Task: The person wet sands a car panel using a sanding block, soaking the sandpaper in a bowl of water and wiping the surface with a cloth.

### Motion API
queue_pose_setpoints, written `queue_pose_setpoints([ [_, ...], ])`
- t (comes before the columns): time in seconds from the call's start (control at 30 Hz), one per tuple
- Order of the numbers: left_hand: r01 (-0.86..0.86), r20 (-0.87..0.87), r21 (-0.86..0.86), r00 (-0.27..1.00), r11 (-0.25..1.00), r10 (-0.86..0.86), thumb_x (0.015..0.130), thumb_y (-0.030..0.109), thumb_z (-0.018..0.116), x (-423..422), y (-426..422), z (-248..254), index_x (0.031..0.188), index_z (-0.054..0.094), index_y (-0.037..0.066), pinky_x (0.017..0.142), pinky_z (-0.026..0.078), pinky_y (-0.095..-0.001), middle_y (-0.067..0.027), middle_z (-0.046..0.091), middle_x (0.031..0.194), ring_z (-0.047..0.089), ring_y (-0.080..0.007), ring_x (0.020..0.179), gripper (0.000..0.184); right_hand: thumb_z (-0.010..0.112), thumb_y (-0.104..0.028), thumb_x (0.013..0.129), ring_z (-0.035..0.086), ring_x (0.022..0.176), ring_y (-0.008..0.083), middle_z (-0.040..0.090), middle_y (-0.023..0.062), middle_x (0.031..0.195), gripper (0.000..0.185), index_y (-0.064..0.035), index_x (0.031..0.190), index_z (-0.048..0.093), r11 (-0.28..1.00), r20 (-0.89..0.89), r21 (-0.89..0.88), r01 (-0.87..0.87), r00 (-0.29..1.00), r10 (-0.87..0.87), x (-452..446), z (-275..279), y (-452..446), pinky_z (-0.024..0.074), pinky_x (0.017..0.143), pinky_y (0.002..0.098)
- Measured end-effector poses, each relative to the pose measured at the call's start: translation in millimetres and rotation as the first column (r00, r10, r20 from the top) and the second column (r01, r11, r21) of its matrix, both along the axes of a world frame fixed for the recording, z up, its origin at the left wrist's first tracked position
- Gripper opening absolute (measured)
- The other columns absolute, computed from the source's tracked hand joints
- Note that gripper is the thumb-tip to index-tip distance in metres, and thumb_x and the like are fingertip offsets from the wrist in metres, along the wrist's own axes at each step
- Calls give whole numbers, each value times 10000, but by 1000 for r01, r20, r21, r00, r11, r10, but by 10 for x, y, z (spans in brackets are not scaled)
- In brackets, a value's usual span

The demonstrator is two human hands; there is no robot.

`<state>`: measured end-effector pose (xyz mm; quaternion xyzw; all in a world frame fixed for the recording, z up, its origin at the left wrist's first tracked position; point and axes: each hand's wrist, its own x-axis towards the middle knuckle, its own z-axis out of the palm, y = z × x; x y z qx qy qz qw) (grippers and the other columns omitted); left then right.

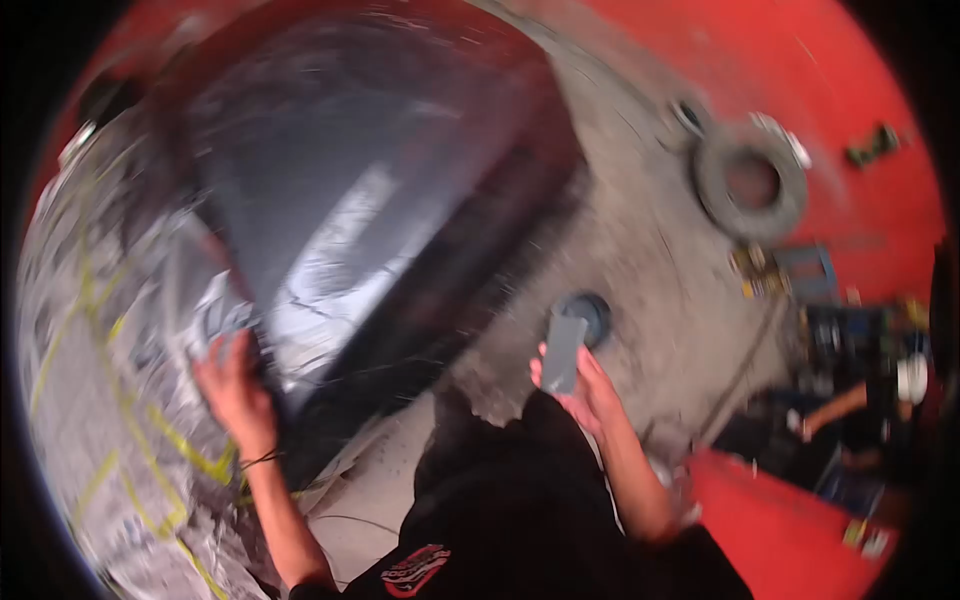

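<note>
My right hand [590, 395] is closed round a flat grey rectangular sanding block [565, 355], held up in front of my body. My left hand [237, 395] is on the left, at the edge of a dark car panel [340, 170]. Its fingers look apart and stretched out, resting at or just over the crumpled masking sheet [120, 350]; blur hides the exact contact. The panel carries a bright glare and pale smears along its near part.
A dark round bucket [590, 315] stands on the concrete floor beyond the sanding block. A tyre [750, 183] leans near the red wall [850, 60]. At the right, another person's arm [838, 408] reaches over dark clutter. Yellow tape [190, 440] crosses the sheeting.
</note>
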<state>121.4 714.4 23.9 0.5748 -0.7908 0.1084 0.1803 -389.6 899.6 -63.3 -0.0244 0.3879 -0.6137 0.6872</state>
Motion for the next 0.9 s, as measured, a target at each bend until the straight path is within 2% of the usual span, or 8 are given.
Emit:
queue_pose_setpoints([
  [0.1, -51, -366, -134, 931, 990, -1, 1156, 55, 592, -251, 23, 68, 1516, 670, -17, 1199, 516, -490, -184, 667, 1569, 676, -355, 1365, 376, 605, -297, 1212, 728, 1311, 265, 708, 148, 1470, 399, -56, 1530, 575, 983, -110, 134, 121, 988, -107, -746, -867, 624, 603, 1137, 442],
  [0.17, -104, -766, -12, 640, 995, 57, 1238, 231, 497, -1311, 160, 307, 1496, 672, -29, 1135, 542, -449, -175, 668, 1544, 676, -304, 1343, 407, 642, -287, 1200, 749, 1203, 188, 766, 100, 1356, 307, -66, 1412, 637, 958, -138, 229, 173, 980, -144, -1205, -1512, 966, 620, 1053, 376],
  [0.23, -14, -775, 188, 613, 982, 157, 1184, 425, 475, -2145, 300, 103, 1460, 665, -15, 997, 613, -410, -164, 702, 1389, 721, -271, 1171, 553, 645, -275, 1199, 762, 1122, 156, 798, 67, 1259, 259, -67, 1353, 656, 923, -118, 320, 214, 976, -185, -1610, -2199, 1185, 635, 999, 352],
  [0.4, 606, -593, 693, 169, 391, 788, 1161, 453, 619, -4642, 761, -2114, 1301, 720, 99, 936, 696, -617, -88, 723, 1203, 740, -260, 1056, 394, 766, -308, 1121, 710, 1003, 102, 753, 44, 1290, 415, -138, 1475, 632, 740, -228, 605, 294, 954, -192, -2270, -3795, 1254, 617, 806, 377],
  [0.47, 637, -488, 750, 350, 178, 800, 1121, 282, 753, -5412, 903, -3270, 1248, 734, 100, 909, 681, -439, -45, 721, 1167, 719, -190, 1034, 223, 772, -314, 1102, 696, 1069, 117, 736, 38, 1347, 516, -153, 1560, 598, 668, -295, 687, 287, 950, -105, -2422, -4348, 1081, 599, 848, 383],
  [0.53, 710, -718, 666, 526, 229, 456, 1075, 197, 817, -5944, 1079, -4847, 1206, 750, 67, 866, 608, -345, -53, 741, 1106, 724, -196, 991, 196, 763, -300, 1093, 680, 1166, 148, 721, 39, 1393, 580, -155, 1617, 561, 658, -357, 682, 319, 931, -81, -2649, -5000, 894, 584, 911, 399],
  [0.67, 561, -552, 784, 826, 266, -112, 964, 133, 832, -6913, 1145, -6485, 1235, 781, 125, 893, 596, -414, -146, 700, 1163, 727, -293, 1039, 276, 743, -229, 1095, 670, 1317, 229, 730, 87, 1425, 585, -124, 1633, 538, 619, -427, 661, 425, 891, -156, -2875, -6045, 493, 553, 1053, 404],
  [0.9, 506, -112, 721, 759, 473, -641, 960, 158, 789, -7311, 1215, -8148, 1450, 656, 216, 1109, 559, -592, -192, 583, 1496, 606, -438, 1402, 511, 793, -263, 1080, 717, 1265, 261, 750, 188, 1417, 596, -27, 1586, 584, 673, -636, 595, 439, 770, 59, -2989, -7479, 374, 539, 1110, 391],
])
